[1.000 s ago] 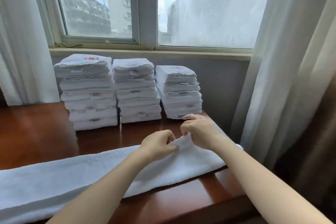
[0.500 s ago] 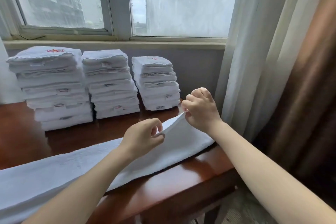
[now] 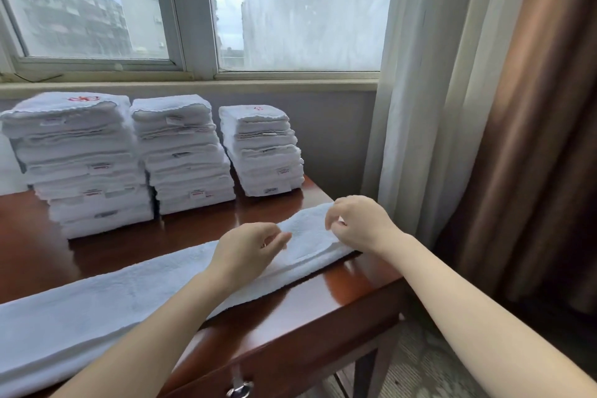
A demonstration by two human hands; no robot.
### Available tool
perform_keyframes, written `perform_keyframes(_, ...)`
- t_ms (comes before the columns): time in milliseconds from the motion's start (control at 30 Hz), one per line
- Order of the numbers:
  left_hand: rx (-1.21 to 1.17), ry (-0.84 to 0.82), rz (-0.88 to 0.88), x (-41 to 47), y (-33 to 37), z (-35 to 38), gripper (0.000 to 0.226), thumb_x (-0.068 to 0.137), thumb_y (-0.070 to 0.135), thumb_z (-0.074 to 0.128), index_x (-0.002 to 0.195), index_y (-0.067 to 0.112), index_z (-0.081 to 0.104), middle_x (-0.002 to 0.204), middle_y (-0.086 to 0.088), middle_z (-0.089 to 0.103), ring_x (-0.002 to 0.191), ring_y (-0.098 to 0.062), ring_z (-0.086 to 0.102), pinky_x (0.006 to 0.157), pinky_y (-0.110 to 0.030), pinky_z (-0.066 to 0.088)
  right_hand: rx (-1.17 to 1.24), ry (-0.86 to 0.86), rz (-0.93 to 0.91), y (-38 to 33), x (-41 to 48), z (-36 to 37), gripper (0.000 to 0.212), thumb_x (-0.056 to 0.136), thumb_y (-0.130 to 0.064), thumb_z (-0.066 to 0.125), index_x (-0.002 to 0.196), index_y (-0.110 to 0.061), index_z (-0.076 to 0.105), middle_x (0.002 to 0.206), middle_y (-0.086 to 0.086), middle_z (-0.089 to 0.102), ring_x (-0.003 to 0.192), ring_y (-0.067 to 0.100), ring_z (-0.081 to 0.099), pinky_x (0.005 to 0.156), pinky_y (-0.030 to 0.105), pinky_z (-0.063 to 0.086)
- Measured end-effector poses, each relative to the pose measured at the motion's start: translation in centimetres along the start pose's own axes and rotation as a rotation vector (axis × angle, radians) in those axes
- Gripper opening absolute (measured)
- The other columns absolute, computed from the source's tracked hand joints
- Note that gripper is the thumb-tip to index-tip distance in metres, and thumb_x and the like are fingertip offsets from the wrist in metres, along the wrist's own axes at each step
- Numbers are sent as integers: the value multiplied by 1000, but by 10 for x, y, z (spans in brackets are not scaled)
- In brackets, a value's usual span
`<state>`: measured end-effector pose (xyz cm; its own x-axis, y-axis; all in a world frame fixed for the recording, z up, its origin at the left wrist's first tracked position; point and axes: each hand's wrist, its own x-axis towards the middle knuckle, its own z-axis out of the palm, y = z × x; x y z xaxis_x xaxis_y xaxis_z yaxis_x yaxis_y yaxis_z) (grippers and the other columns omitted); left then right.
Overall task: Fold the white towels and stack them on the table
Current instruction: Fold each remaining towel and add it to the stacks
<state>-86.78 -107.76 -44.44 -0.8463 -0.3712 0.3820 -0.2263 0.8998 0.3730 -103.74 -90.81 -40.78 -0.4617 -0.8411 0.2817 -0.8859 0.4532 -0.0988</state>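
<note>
A long white towel (image 3: pixel 135 297) lies as a narrow band across the front of the wooden table (image 3: pixel 307 307), and its right end reaches the table's right edge. My left hand (image 3: pixel 248 250) rests on the towel near that end, with curled fingers pinching the cloth. My right hand (image 3: pixel 360 223) is at the very end of the towel, with finger and thumb curled round its edge. The cloth between my hands forms a low hump. Three stacks of folded white towels (image 3: pixel 184 155) stand at the back of the table under the window.
A sheer white curtain (image 3: pixel 429 100) and a brown drape (image 3: pixel 523 139) hang just right of the table. The window sill (image 3: pixel 193 86) runs behind the stacks. A drawer pull (image 3: pixel 239 389) shows below the table's front edge. Bare wood lies between the stacks and the towel.
Half a second ago both hands held the towel's right end lifted off the table. They have since come down, and the end lies almost flat. The view has shifted slightly.
</note>
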Motion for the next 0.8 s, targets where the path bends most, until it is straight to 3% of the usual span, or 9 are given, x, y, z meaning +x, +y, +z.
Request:
perform_keyframes(67, 17, 55, 37, 3, -2, 3, 14, 94, 32, 57, 101, 36, 68, 91, 19, 63, 86, -1, 59, 71, -29, 47, 159, 74, 65, -13, 7, 3, 34, 90, -16, 46, 105, -28, 73, 114, -9, 69, 108, 16, 61, 88, 29, 45)
perform_keyframes(133, 34, -53, 46, 4, -6, 9, 32, 94, 25, 57, 126, 31, 61, 119, 15, 62, 111, -9, 58, 88, -30, 48, 265, 20, 82, -29, 14, 15, 43, 92, -12, 42, 123, -29, 65, 132, -9, 62, 122, 14, 55, 98, 31, 44)
perform_keyframes(200, 30, -192, 31, 4, -9, 17, 45, 98, 30, 51, 143, 27, 47, 141, 9, 53, 135, -14, 44, 107, -29, 37, 323, -68, 57, -43, 21, 33, 51, 95, -7, 39, 140, -25, 53, 149, -4, 48, 137, 14, 43, 110, 31, 36)
perform_keyframes(267, 96, -271, 55, 5, -10, 25, 54, 102, 38, 40, 154, 24, 31, 159, 7, 31, 149, -12, 20, 120, -30, 16, 336, -133, 37, -52, 25, 50, 49, 100, -12, 35, 147, -22, 44, 157, -1, 37, 145, 15, 30, 117, 32, 26)
perform_keyframes(367, 223, -306, 24, 7, -13, 31, 62, 102, 49, 29, 158, 25, 16, 165, 8, 11, 152, -10, 7, 122, -34, 3, 248, -177, 70, -52, 30, 68, 46, 105, -28, 30, 149, -19, 39, 157, 4, 35, 148, 20, 24, 119, 37, 17)
perform_keyframes(533, 273, -307, -153, 2, -15, 30, 69, 97, 63, 22, 157, 32, 12, 166, 5, 4, 152, -12, 1, 123, -39, 0, 113, -212, 257, -34, 26, 78, 62, 101, -53, 23, 156, -25, 21, 166, 2, 11, 152, 18, 3, 123, 43, -1)
perform_keyframes(700, 324, -327, -205, -18, -29, 11, 69, 97, 64, 17, 158, 30, 11, 166, 0, 4, 153, -16, -1, 123, -41, -3, 65, -242, 297, -45, 25, 68, 63, 102, -50, 22, 158, -22, 15, 166, 7, 5, 153, 21, -3, 122, 47, -6)
perform_keyframes(800, 357, -277, -245, -39, -43, -11, 68, 99, 61, 18, 158, 27, 13, 166, -2, 5, 153, -17, 0, 123, -42, -3, 97, -177, 177, -82, 27, 64, 59, 104, -43, 23, 158, -21, 13, 166, 5, 5, 153, 19, -4, 121, 45, -9)
